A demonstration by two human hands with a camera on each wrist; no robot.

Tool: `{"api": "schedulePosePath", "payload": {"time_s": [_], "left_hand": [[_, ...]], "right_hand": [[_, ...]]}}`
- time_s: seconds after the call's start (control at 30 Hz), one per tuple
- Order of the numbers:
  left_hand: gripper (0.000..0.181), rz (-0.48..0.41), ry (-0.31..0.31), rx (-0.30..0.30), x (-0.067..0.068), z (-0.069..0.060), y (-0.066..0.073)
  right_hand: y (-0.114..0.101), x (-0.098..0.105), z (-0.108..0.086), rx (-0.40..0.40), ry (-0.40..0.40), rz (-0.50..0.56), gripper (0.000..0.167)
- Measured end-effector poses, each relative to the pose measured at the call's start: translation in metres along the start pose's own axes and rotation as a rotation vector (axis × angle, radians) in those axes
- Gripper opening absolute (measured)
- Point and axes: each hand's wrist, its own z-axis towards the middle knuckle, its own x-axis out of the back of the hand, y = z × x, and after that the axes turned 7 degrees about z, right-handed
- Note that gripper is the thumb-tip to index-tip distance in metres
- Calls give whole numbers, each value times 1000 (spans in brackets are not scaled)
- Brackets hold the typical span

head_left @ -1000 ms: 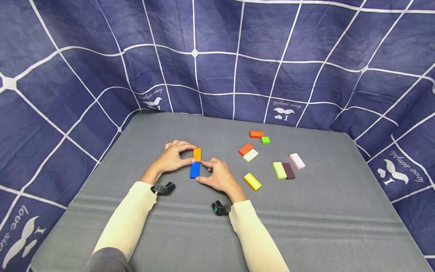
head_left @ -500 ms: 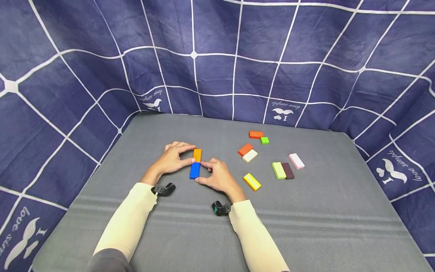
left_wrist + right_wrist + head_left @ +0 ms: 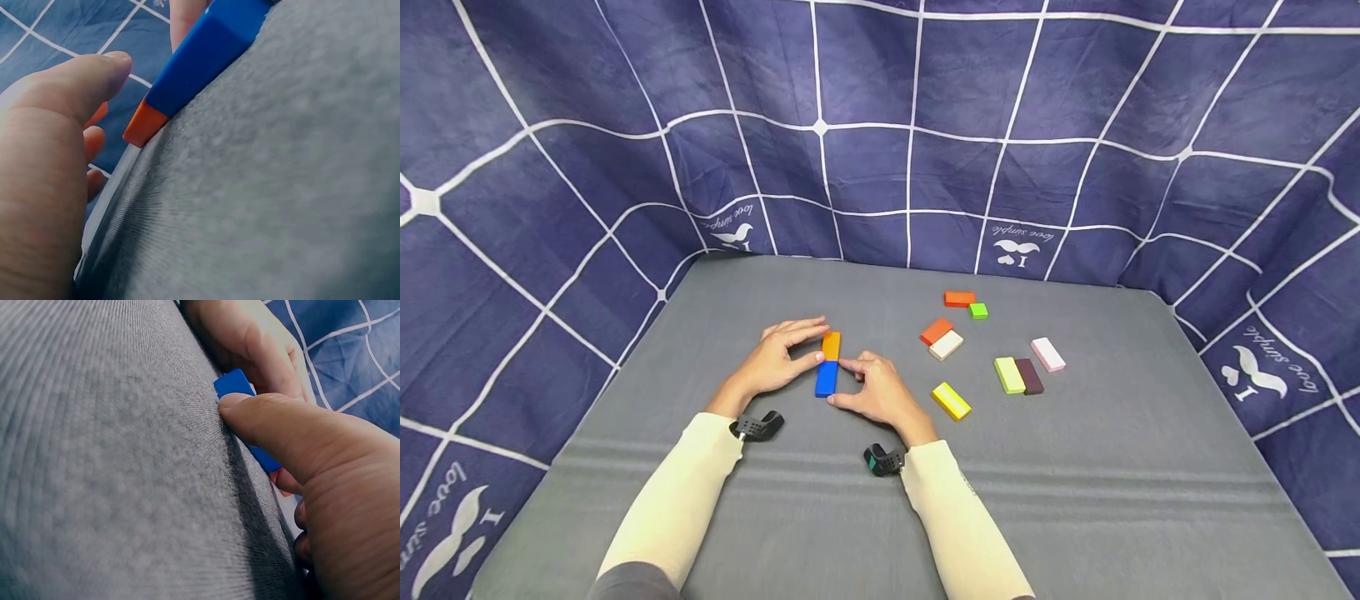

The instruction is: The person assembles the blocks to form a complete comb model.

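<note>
A blue block and an orange block lie end to end on the grey surface, touching. The left hand is on their left, fingertips near the orange block's far end. In the left wrist view its thumb stands a little apart from the blue block. The right hand pinches the blue block from the right, thumb at its near end and index finger near the seam. In the right wrist view the right thumb covers part of the blue block.
To the right lie a yellow block, a lime block beside a dark maroon one, and a pink block. Farther back are a red-orange block against a cream one, another red-orange block and a small green block.
The left thumb has drawn slightly left, away from the blocks. The right hand keeps its hold. The head view has shifted a little, and the blocks stay end to end.
</note>
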Motion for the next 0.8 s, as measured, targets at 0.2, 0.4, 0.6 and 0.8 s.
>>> {"api": "schedulePosePath", "payload": {"time_s": [0.2,0.4,0.6,0.8], "left_hand": [[49,7,-24,-7,1,-8,6],[49,11,-53,-32,1,-12,12],[48,35,-66,-39,1,-14,14],[45,64,-81,-52,-1,-17,18]], "right_hand": [[1,0,2,4,-3,7,66],[1,2,2,-9,4,-4,66],[0,3,3,1,9,4,68],[2,5,1,-30,6,59,73]]}}
